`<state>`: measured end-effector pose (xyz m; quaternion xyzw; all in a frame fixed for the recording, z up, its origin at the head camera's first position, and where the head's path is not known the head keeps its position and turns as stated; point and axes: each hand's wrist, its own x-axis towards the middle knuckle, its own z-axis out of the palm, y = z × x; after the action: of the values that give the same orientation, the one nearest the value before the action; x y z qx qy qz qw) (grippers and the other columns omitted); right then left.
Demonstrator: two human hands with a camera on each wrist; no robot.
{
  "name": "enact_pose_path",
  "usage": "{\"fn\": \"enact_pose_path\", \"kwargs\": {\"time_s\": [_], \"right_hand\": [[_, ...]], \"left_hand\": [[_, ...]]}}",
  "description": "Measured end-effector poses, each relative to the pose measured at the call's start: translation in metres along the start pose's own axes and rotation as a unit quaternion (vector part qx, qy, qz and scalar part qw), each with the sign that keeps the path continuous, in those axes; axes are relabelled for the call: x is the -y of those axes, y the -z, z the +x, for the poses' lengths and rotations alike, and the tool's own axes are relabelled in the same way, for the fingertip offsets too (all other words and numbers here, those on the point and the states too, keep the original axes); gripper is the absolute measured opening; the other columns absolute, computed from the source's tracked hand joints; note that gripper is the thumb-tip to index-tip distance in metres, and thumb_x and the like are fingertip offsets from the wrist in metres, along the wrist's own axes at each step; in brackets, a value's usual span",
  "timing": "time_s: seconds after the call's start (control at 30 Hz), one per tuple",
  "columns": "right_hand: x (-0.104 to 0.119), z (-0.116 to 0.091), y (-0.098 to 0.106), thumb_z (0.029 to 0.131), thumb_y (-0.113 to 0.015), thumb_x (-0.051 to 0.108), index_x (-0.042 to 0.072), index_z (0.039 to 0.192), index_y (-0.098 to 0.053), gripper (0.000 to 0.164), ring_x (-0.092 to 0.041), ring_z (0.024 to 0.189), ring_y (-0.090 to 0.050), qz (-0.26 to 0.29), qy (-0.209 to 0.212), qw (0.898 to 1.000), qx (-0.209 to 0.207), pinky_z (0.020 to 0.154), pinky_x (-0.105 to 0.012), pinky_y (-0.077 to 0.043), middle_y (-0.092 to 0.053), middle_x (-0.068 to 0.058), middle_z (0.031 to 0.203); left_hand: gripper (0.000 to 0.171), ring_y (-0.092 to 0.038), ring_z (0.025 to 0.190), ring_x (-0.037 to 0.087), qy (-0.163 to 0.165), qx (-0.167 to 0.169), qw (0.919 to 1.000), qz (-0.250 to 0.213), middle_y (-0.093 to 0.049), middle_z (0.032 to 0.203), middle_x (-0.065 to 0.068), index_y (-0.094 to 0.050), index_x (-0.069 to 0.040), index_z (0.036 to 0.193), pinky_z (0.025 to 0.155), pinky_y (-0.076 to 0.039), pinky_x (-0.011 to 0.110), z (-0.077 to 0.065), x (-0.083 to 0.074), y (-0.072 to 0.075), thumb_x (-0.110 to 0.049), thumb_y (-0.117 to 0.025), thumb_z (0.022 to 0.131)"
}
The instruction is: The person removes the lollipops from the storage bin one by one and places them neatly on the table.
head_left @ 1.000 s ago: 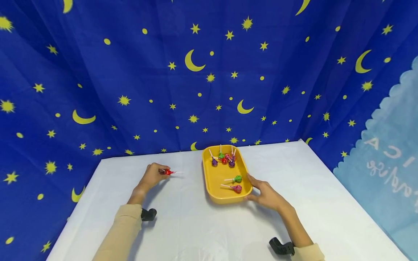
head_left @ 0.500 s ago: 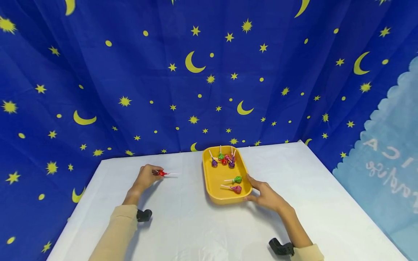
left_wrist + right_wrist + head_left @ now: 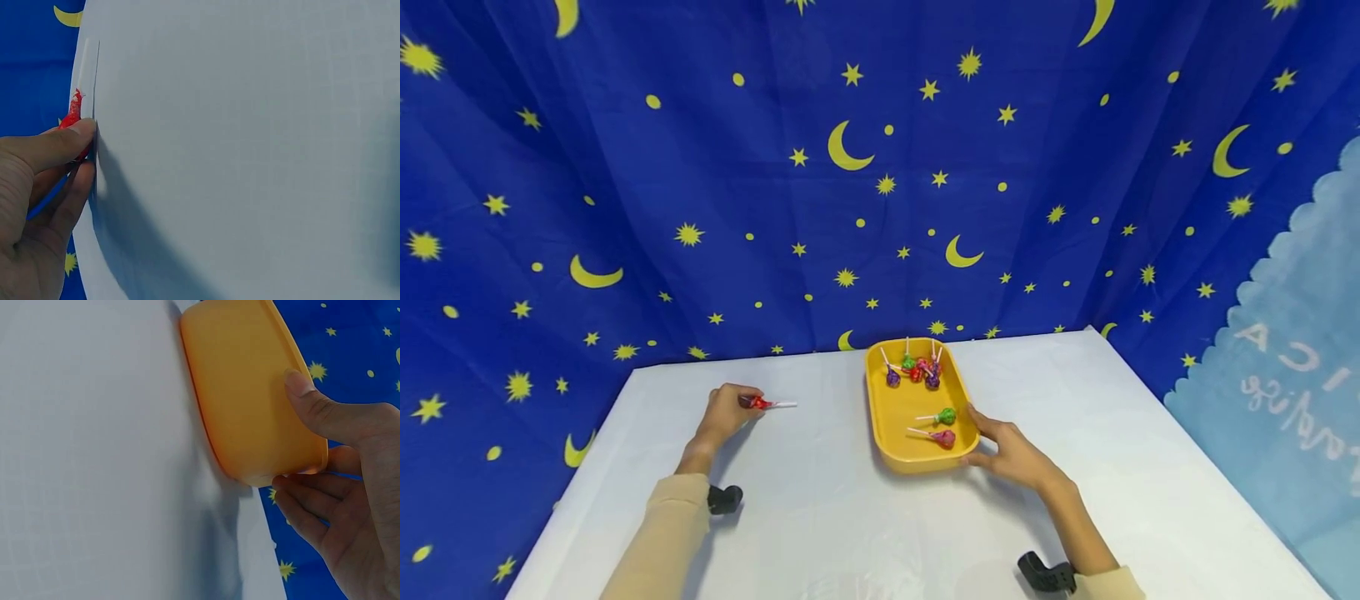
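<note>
My left hand (image 3: 721, 415) pinches a red-wrapped lollipop (image 3: 759, 403) between thumb and fingers, close over the left part of the white table. Its white stick points right in the head view; in the left wrist view the red wrapper (image 3: 73, 114) shows beyond the thumb, the candy end partly covered by it. My right hand (image 3: 1017, 455) holds the near right corner of a yellow tray (image 3: 897, 419), thumb on one side wall and fingers round the other. In the tray, a green lollipop (image 3: 946, 416) and a pink lollipop (image 3: 945, 438) lie near the front.
Several purple, green and red lollipops (image 3: 915, 374) bunch at the tray's far end. The white table (image 3: 820, 517) ends at a blue curtain (image 3: 760, 200) with moons and stars. A light blue cloth (image 3: 1300, 383) hangs at right.
My left hand has moved left, away from the tray, with the red lollipop in it. The right hand and the tray have stayed in place.
</note>
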<state>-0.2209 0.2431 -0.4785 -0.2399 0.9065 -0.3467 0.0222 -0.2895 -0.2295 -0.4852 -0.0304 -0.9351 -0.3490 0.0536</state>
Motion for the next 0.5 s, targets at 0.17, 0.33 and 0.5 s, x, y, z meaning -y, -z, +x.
{"fn": "enact_pose_path", "kwargs": {"time_s": [0.17,0.33,0.5], "right_hand": [[0.0008,0.0013,-0.0018,0.087,-0.074,0.035,-0.007,0.147,-0.033,0.083,-0.035,0.13,-0.05,0.001,0.004,1.0,-0.002,0.108,-0.047,-0.038,-0.038,-0.021,0.15],[0.0024,0.0023,0.0002,0.087,-0.074,0.033,-0.007,0.147,-0.034,0.083,-0.036,0.131,-0.049,0.001,0.007,1.0,-0.004,0.109,-0.048,-0.037,-0.038,-0.022,0.15],[0.0034,-0.0003,0.0014,0.087,-0.073,0.034,-0.007,0.147,-0.033,0.083,-0.037,0.131,-0.049,0.001,-0.004,1.0,0.003,0.109,-0.048,-0.037,-0.038,-0.022,0.15]], "left_hand": [[0.029,-0.066,0.081,0.028,-0.016,-0.006,0.9998,0.002,-0.072,0.092,0.021,-0.072,0.006,0.104,0.075,-0.053,0.039,0.0007,0.0017,0.0043,0.001,-0.079,0.076],[0.03,-0.066,0.082,0.026,-0.003,0.002,1.0,-0.003,-0.072,0.094,0.021,-0.072,0.005,0.105,0.073,-0.052,0.036,0.0007,0.0023,0.0058,0.002,-0.079,0.076],[0.034,-0.067,0.085,0.029,-0.004,0.016,0.9998,-0.009,-0.072,0.096,0.022,-0.071,0.005,0.108,0.072,-0.053,0.035,0.0,0.0028,0.006,0.001,-0.079,0.076]]}}
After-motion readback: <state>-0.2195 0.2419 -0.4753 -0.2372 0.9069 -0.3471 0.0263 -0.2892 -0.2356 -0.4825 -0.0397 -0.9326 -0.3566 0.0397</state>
